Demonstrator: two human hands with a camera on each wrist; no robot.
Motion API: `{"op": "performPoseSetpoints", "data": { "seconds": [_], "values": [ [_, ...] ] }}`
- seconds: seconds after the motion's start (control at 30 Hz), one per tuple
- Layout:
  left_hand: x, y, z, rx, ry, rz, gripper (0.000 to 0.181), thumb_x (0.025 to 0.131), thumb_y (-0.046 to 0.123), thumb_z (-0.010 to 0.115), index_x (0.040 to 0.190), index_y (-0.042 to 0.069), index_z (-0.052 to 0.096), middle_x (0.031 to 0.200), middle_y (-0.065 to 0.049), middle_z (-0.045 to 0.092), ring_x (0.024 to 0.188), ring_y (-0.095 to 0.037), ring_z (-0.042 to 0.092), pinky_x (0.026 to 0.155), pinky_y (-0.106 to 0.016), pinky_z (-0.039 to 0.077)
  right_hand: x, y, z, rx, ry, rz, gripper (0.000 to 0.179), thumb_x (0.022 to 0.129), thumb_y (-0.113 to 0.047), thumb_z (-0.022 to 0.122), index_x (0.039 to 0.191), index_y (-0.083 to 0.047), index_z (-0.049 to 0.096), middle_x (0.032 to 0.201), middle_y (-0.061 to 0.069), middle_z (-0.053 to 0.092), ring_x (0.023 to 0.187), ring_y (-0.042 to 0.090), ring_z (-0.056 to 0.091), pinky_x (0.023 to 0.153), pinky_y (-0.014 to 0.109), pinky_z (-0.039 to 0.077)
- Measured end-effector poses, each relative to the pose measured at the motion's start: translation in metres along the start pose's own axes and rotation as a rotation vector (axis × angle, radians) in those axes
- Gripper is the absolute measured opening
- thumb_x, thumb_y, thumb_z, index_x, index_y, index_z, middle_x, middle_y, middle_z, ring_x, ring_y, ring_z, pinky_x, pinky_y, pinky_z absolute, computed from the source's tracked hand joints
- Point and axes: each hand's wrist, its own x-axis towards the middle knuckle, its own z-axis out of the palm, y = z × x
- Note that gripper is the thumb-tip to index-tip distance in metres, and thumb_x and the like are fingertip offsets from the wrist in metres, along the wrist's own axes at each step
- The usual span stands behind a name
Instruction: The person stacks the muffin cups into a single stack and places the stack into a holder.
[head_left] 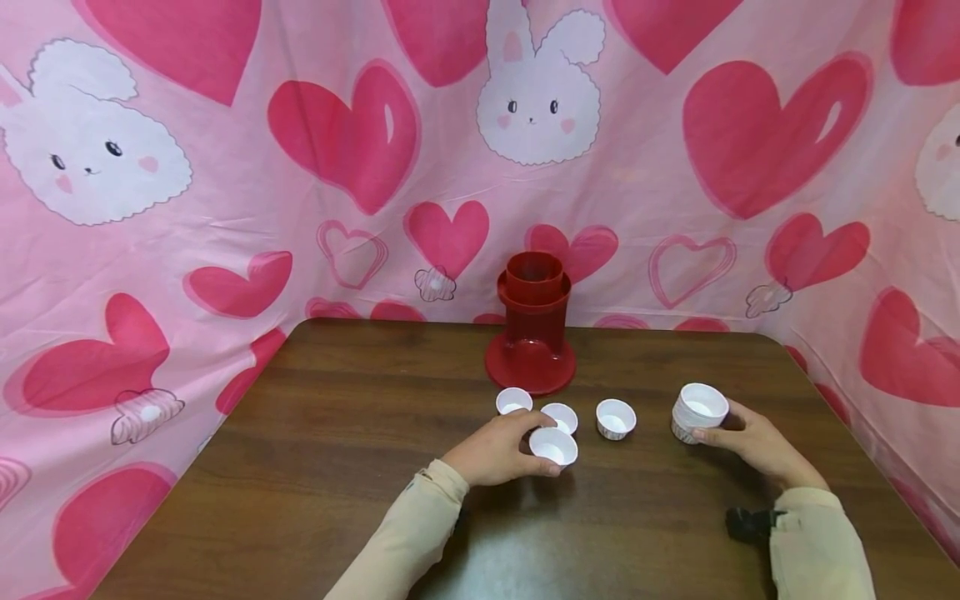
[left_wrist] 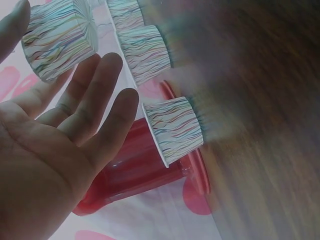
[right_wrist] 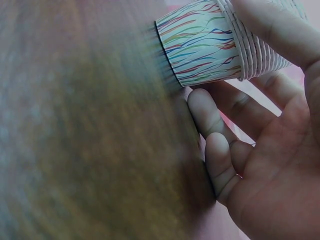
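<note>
My left hand (head_left: 497, 450) pinches a small white paper baking cup (head_left: 553, 450) between thumb and fingers, its mouth upward. In the left wrist view, the held cup (left_wrist: 60, 42) shows coloured wavy lines and hangs clear of the table. Just behind it stand two more cups, one at the left (head_left: 513, 402) and a partly covered one (head_left: 562, 414). A third single cup (head_left: 616, 419) stands to their right. My right hand (head_left: 767, 444) grips a stack of nested cups (head_left: 697, 414) from its right side; the stack's bottom meets the table in the right wrist view.
A red plastic stand (head_left: 532, 358) with a round base and cylindrical top stands near the back edge of the brown wooden table (head_left: 337, 467). Behind it hangs a pink cloth (head_left: 450, 158) with hearts and rabbits. A black device (head_left: 748, 525) sits at my right wrist.
</note>
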Motion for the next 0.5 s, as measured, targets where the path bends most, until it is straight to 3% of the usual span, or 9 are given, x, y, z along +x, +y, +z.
{"op": "performPoseSetpoints", "data": {
  "seconds": [0.5],
  "values": [
    [0.0053,0.0041,-0.0002,-0.007,0.027,0.012,0.053,0.083,0.044,0.083,0.126,0.018,0.064,0.11,0.01,0.059,0.097,-0.003,0.055,0.09,-0.023,0.046,-0.0008,-0.0038,-0.0002,-0.016,-0.001,0.01,0.085,0.094,-0.034,0.072,0.152,0.01,0.028,0.143,0.039,0.039,0.129,0.057,0.035,0.099,0.075,0.029]
  ]
}}
